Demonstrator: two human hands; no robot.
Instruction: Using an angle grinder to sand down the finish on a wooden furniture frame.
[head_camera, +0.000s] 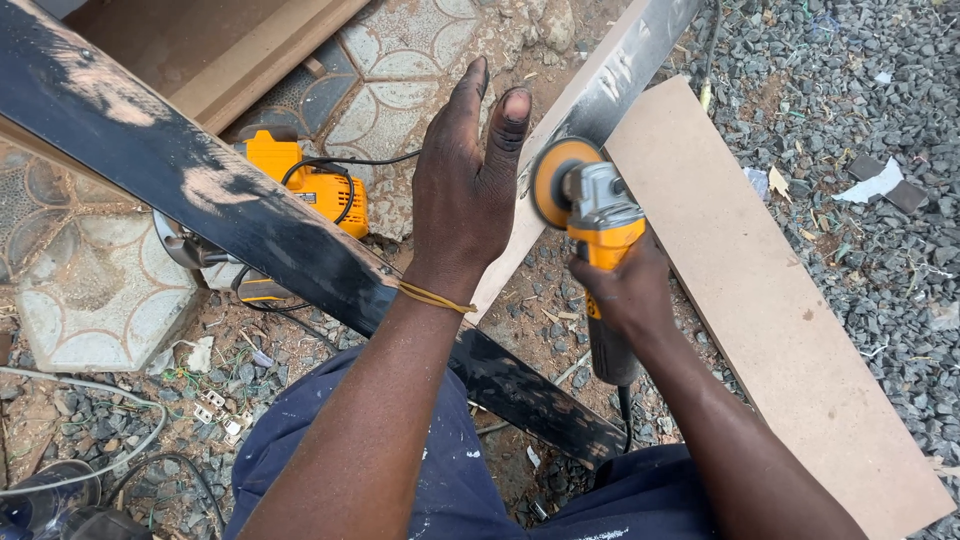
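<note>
Sanding with an angle grinder (597, 225) held against a pale board (560, 160).
My right hand (625, 290) is closed around the grinder's yellow and grey body, its orange disc (550, 180) touching the edge of the pale board, which runs diagonally from the upper right towards my lap. My left hand (465, 190) lies open and flat, fingers extended, pressed on that board just beside the disc; a thin band (435, 297) circles the wrist. A black painted plank (240, 210) crosses beneath my left forearm from upper left to lower centre. Behind it, on the patterned paving (100, 290), rests a yellow power tool (310, 185). A brown fibreboard strip (770, 310) lies on the gravel (860, 90) at right.
</note>
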